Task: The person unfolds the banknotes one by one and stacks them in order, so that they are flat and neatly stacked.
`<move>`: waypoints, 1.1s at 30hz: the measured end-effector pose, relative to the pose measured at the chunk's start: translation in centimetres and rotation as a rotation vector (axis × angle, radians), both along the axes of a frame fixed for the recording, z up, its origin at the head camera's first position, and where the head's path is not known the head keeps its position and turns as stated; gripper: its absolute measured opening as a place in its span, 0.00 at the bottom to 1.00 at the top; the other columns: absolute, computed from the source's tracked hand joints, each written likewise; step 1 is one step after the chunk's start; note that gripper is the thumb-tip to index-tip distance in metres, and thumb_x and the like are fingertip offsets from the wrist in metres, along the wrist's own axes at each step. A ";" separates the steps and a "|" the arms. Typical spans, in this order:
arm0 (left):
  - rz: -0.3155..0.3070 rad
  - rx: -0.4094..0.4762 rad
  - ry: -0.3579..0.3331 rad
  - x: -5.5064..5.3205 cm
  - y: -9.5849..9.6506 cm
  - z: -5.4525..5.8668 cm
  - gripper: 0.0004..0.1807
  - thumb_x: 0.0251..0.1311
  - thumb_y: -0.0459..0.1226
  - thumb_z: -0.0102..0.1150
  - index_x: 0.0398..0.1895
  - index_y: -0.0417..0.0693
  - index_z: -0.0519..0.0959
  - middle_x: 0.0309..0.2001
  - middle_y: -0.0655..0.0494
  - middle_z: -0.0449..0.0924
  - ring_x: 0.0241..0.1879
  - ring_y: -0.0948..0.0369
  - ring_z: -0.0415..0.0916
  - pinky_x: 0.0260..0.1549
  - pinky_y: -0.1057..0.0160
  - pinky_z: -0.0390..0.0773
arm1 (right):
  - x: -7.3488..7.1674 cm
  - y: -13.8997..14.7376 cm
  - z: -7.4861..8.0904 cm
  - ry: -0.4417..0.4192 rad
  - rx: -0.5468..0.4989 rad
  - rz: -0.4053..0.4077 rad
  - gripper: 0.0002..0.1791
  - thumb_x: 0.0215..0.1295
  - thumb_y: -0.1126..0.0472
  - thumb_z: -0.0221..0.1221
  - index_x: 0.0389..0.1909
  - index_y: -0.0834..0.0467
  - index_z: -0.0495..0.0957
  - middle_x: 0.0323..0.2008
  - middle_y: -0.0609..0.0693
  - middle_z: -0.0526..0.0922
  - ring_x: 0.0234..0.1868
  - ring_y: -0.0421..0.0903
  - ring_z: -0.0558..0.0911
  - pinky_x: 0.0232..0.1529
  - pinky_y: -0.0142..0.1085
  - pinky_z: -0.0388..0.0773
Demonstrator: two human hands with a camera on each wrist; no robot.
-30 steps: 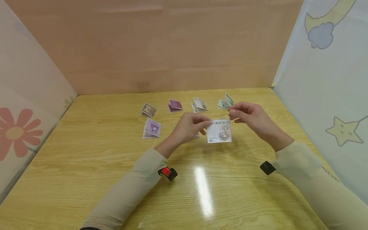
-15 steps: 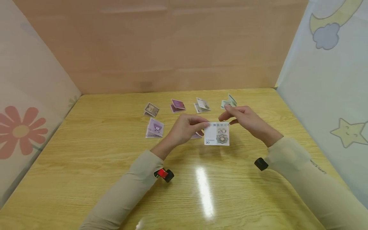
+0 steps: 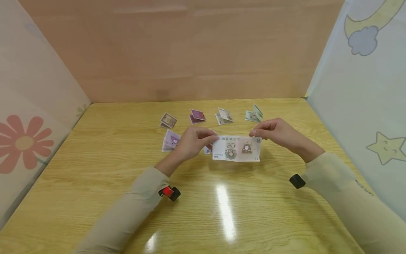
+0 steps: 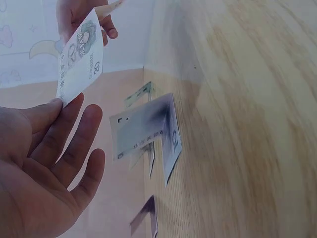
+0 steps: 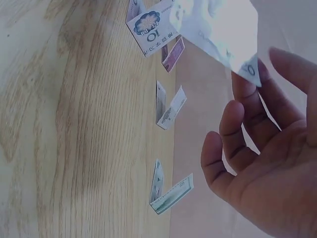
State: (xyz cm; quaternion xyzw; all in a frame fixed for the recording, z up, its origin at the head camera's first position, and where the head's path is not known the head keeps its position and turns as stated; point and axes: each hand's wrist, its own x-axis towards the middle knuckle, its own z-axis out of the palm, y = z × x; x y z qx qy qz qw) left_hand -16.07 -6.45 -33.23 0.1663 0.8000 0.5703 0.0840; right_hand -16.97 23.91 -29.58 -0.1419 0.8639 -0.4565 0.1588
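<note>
A pale banknote (image 3: pixel 233 149) marked 20 is spread wide above the table, a crease down its middle. My left hand (image 3: pixel 193 143) pinches its upper left corner between thumb and index finger; the other fingers fan out loosely in the left wrist view. At the top edge near the right end, my right hand (image 3: pixel 279 135) holds the note with thumb and fingertips. Behind the left hand stands a folded blue 10 note (image 4: pixel 148 129), mostly covered in the head view. Left of it is a folded purple note (image 3: pixel 171 140), partly hidden by the left hand.
Along the back of the wooden table (image 3: pixel 111 169) stand a folded brown note (image 3: pixel 168 120), a magenta note (image 3: pixel 198 115), a grey 1 note (image 3: pixel 224 116) and a green note (image 3: pixel 254 113). Papered walls (image 3: pixel 203 53) enclose the back and sides.
The banknote has gone from folded in half to spread open. My right hand first moved left to it, then right with its right half; the left hand shifted left.
</note>
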 end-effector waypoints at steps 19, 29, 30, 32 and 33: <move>-0.031 -0.191 -0.069 2.9 -4.0 -1.8 0.06 0.66 0.36 0.65 0.40 0.44 0.88 0.33 0.57 0.87 0.31 0.57 0.84 0.30 0.62 0.79 | 1.7 -2.9 -2.5 0.036 0.096 0.220 0.04 0.68 0.60 0.65 0.38 0.57 0.87 0.36 0.49 0.86 0.36 0.47 0.76 0.36 0.35 0.74; -0.044 -0.320 -0.143 3.9 -5.3 -2.9 0.02 0.63 0.34 0.68 0.34 0.45 0.87 0.29 0.58 0.84 0.26 0.62 0.78 0.25 0.66 0.76 | 2.5 -5.4 -4.6 0.075 0.147 0.298 0.02 0.67 0.63 0.65 0.34 0.54 0.86 0.31 0.44 0.84 0.32 0.45 0.75 0.33 0.35 0.74; -0.046 -0.341 -0.144 4.0 -5.4 -2.9 0.02 0.63 0.34 0.68 0.34 0.46 0.87 0.28 0.58 0.84 0.25 0.62 0.77 0.23 0.66 0.74 | 2.6 -5.6 -4.8 0.071 0.149 0.306 0.03 0.67 0.63 0.65 0.34 0.54 0.86 0.31 0.44 0.83 0.32 0.45 0.75 0.32 0.35 0.74; -0.057 -0.386 -0.139 4.2 -5.5 -2.8 0.02 0.62 0.35 0.69 0.31 0.48 0.87 0.27 0.59 0.83 0.24 0.62 0.75 0.22 0.67 0.72 | 2.7 -6.0 -5.1 0.062 0.157 0.318 0.03 0.67 0.64 0.65 0.33 0.54 0.85 0.30 0.44 0.83 0.32 0.45 0.75 0.33 0.34 0.73; -0.064 -0.407 -0.132 4.3 -5.6 -2.8 0.02 0.62 0.35 0.69 0.31 0.48 0.87 0.27 0.59 0.82 0.24 0.62 0.74 0.23 0.67 0.73 | 2.7 -6.1 -5.3 0.061 0.166 0.321 0.04 0.67 0.64 0.65 0.32 0.53 0.85 0.29 0.43 0.83 0.31 0.44 0.75 0.33 0.34 0.73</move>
